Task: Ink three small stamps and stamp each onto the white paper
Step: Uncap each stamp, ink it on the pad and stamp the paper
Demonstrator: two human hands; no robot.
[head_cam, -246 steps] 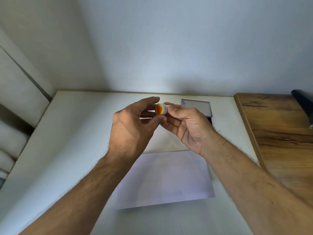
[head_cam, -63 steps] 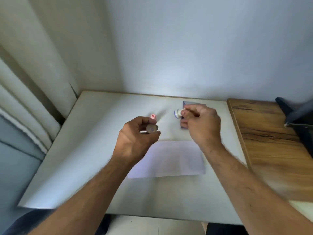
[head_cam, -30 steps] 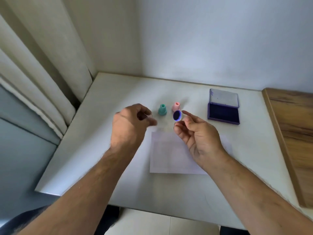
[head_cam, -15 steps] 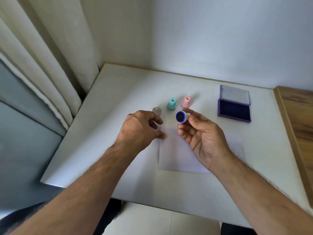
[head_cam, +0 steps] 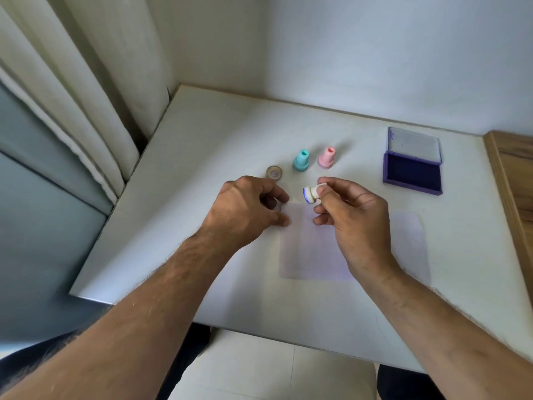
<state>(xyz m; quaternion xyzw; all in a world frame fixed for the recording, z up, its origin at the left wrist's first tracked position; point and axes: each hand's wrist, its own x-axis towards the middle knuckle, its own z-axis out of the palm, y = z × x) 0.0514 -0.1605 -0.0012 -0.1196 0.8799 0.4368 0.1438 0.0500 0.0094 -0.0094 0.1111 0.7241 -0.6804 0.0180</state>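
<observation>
Round cap (head_cam: 274,172) lies flat on the table (head_cam: 202,157), just past my left hand (head_cam: 248,210). Left fingers are curled at the paper's (head_cam: 317,249) left edge; can't tell if they pinch anything. Teal stamp (head_cam: 301,160) and pink stamp (head_cam: 326,157) stand upright behind. My right hand (head_cam: 350,215) pinches the white stamp (head_cam: 313,194) by its handle, thumb and forefinger: long axis near horizontal, inked blue face pointing left, sticking out left of the grip, above the paper's top edge. Ink pad (head_cam: 412,173) open, far right.

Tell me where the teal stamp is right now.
In the head view the teal stamp stands upright on the white table, left of the pink stamp and right of a small round cap, beyond both hands.
</observation>
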